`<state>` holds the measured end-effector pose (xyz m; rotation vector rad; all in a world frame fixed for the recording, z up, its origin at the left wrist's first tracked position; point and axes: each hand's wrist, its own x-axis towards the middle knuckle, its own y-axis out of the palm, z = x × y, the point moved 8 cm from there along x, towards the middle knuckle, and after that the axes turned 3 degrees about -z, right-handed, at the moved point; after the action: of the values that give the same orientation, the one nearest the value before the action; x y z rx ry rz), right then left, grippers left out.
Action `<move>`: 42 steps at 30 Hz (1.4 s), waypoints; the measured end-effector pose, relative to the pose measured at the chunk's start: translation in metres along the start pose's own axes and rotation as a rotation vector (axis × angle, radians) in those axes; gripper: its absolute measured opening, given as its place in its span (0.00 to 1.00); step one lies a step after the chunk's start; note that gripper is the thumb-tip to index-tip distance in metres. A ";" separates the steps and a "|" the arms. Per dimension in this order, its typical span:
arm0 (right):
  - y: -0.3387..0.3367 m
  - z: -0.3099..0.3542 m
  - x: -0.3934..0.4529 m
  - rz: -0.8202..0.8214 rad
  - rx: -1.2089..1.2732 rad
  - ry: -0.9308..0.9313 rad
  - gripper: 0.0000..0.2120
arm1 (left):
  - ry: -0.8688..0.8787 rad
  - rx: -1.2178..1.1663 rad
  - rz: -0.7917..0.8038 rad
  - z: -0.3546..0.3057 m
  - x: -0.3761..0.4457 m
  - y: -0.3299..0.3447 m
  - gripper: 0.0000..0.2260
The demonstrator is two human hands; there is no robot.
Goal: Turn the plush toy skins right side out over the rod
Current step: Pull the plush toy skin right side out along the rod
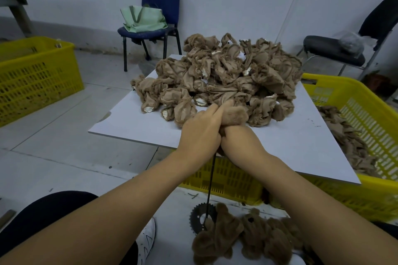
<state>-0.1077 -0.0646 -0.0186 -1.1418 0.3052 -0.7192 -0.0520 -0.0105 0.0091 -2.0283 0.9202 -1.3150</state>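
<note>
Gripping the skin (233, 115) with both hands: left hand (201, 133), right hand (239, 139); rod (211, 180) runs straight down below, skin atop its tip.

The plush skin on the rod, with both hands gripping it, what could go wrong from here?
The rod is thin, and both the left hand and the right hand bear down on the plush skin, so it might poke through a seam. The pile of unturned skins sits right behind the hands and could get knocked off the white board.
</note>
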 end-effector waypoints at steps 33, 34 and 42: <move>0.041 -0.012 -0.006 0.172 0.019 0.115 0.10 | -0.732 -0.680 0.149 0.054 -0.021 0.063 0.18; 0.037 -0.016 -0.003 0.183 0.008 0.122 0.09 | -0.676 -0.679 0.185 0.047 -0.014 0.059 0.19; 0.002 -0.014 0.005 0.045 0.069 0.139 0.08 | -0.449 -1.090 -0.011 0.009 0.005 0.012 0.11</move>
<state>-0.1115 -0.0775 -0.0261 -1.0188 0.4192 -0.7656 -0.0450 -0.0213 -0.0003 -2.9122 1.5799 -0.2417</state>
